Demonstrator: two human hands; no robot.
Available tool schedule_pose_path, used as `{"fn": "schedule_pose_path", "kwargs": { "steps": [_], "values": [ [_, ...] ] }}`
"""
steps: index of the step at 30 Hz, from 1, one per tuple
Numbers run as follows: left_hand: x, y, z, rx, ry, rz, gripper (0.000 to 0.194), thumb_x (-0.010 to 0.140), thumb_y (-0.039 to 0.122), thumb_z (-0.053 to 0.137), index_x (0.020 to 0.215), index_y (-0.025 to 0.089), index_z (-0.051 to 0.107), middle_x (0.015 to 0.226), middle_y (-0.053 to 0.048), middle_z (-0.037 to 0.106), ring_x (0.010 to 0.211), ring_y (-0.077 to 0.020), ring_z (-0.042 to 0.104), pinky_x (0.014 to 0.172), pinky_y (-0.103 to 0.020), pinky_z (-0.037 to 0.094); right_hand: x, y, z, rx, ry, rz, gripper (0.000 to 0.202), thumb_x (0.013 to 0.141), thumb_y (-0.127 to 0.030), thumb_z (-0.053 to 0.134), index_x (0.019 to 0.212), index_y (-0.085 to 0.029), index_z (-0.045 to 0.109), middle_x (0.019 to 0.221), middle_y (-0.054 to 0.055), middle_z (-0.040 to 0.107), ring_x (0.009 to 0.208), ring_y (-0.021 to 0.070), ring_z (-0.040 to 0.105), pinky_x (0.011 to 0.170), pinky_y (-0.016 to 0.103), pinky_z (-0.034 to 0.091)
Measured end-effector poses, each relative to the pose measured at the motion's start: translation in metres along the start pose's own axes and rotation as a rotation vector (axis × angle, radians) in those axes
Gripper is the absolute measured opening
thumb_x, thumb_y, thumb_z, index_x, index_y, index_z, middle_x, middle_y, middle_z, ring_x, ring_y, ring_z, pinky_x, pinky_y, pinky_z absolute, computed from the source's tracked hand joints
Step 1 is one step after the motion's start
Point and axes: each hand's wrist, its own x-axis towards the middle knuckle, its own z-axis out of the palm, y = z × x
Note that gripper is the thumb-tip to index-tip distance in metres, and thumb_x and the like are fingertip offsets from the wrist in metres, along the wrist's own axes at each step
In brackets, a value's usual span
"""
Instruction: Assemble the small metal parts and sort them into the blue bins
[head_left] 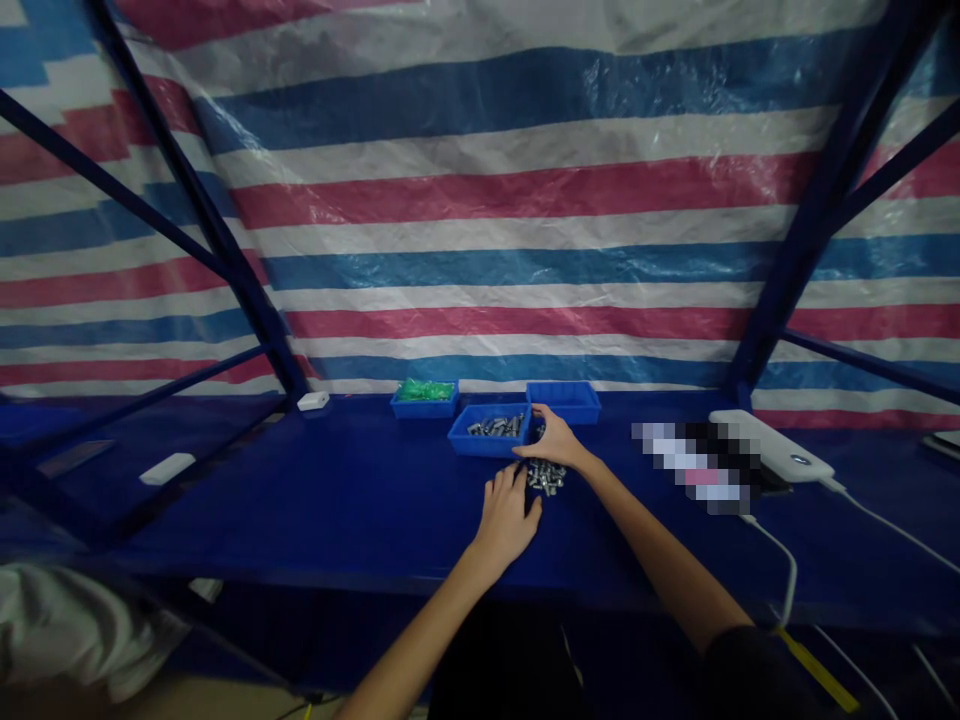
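A blue plastic bin (461, 436) with small metal cylindrical parts (495, 427) in it stands on the blue table, slightly tilted in my view. My right hand (559, 440) grips the bin's right end, thumb at the near side and fingers at the far corner. Just right of the bin, a loose pile of small shiny metal parts (546, 480) lies on the tabletop, partly beneath my right hand. My left hand (510, 515) rests on the table at the pile's left edge, fingers spread, with nothing visible in it.
Behind stand a blue bin of green pieces (424, 391) and another blue bin (564, 408). To the right lie a white device (772, 445) with a cable and a pixelated object (697, 467). Small white boxes (166, 469) sit left. Blue frame posts (787, 230) flank the striped sheet.
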Motion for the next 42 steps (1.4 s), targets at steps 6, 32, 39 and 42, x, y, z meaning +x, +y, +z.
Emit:
{"fn": "schedule_pose_path", "kwargs": {
  "steps": [6,32,39,42],
  "values": [
    [0.004,0.008,0.002,-0.078,0.015,0.034,0.046,0.086,0.032,0.037,0.129,0.016,0.041,0.131,-0.011,0.046,0.122,-0.0233,0.04,0.1,-0.04,0.032,0.003,0.004,-0.005,0.071,0.055,-0.03,0.094,0.046,-0.048,0.077,0.125,-0.016,0.038,0.12,0.015,0.054,0.112,0.0272,0.051,0.096,0.042,0.039],
    [0.065,-0.047,-0.031,-0.171,0.416,-0.212,0.048,0.089,0.042,0.031,0.131,0.018,0.035,0.136,-0.012,0.041,0.129,-0.0232,0.033,0.103,-0.043,0.029,-0.005,-0.012,-0.008,-0.111,0.115,-0.076,0.099,0.045,-0.046,0.075,0.128,-0.018,0.03,0.119,0.014,0.053,0.109,0.0308,0.053,0.09,0.043,0.042],
    [0.104,-0.072,-0.014,-0.306,0.185,-0.258,0.063,0.089,0.05,0.025,0.14,0.015,0.021,0.149,-0.013,0.014,0.138,-0.0238,0.006,0.111,-0.043,0.014,-0.008,-0.024,-0.008,-0.246,0.2,-0.207,0.097,0.044,-0.046,0.073,0.126,-0.015,0.033,0.117,0.016,0.052,0.108,0.0331,0.051,0.091,0.045,0.04],
    [0.104,-0.075,-0.01,-0.311,0.189,-0.209,0.062,0.09,0.049,0.022,0.141,0.015,0.018,0.15,-0.012,0.01,0.138,-0.0219,0.002,0.112,-0.042,0.013,-0.008,-0.026,-0.011,-0.3,0.216,-0.248,0.093,0.044,-0.045,0.072,0.124,-0.015,0.035,0.114,0.016,0.052,0.106,0.0343,0.051,0.089,0.046,0.041]
  ]
}}
